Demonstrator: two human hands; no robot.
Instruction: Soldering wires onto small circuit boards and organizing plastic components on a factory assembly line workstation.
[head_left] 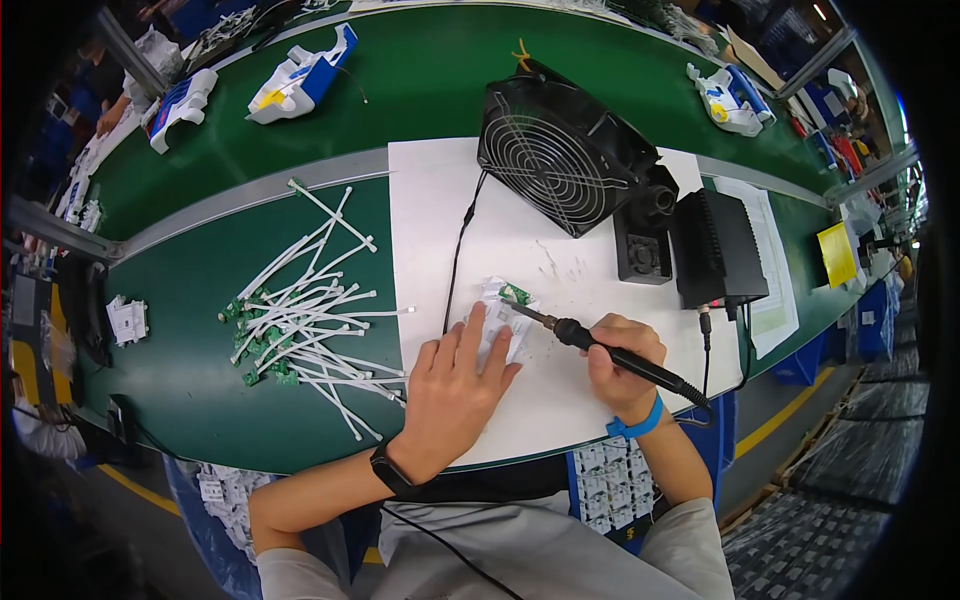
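My right hand is wrapped around the black handle of a soldering iron. The iron's metal tip points left and meets, or nearly meets, a small green circuit board. That board sits at the far end of a white plastic part on the white work sheet. My left hand lies palm down, fingers stretched and apart, with the fingertips resting on the white part. To its left spreads a loose pile of white cables, with green boards at many of their ends.
A black fan with a wire grille stands behind the work spot. Right of it are a small black holder and a black power box. Blue-and-white housings lie on the far green belt. Trays of white parts sit below the table edge.
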